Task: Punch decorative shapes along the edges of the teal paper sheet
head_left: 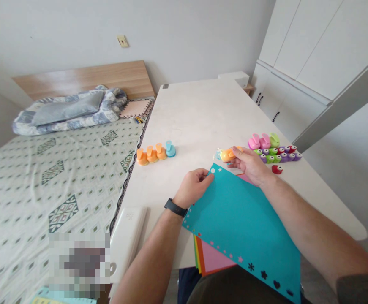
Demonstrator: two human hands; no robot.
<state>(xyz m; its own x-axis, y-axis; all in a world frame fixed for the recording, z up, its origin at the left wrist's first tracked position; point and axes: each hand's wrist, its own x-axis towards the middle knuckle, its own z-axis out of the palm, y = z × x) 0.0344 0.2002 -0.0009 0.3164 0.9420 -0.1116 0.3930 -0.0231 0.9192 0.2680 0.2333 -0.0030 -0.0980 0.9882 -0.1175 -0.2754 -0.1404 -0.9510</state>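
My left hand (197,184) pinches the far left corner of a teal paper sheet (247,219). Small shapes are punched along two of its edges, with a round hole and a star by that corner. In my right hand (247,162) is an orange craft punch (230,154), held just beyond the sheet's far edge and apart from the corner holes. Small punched-out bits (218,153) lie on the table beside the punch. Under the teal sheet, a stack of coloured paper (213,257) shows pink, orange, yellow and green edges.
Several orange punches and one blue punch (170,149) stand in a row at left. Pink, green, purple and red punches (275,157) cluster at right. A long white case (129,236) lies along the left edge of the white table (190,114), beside a bed (76,169).
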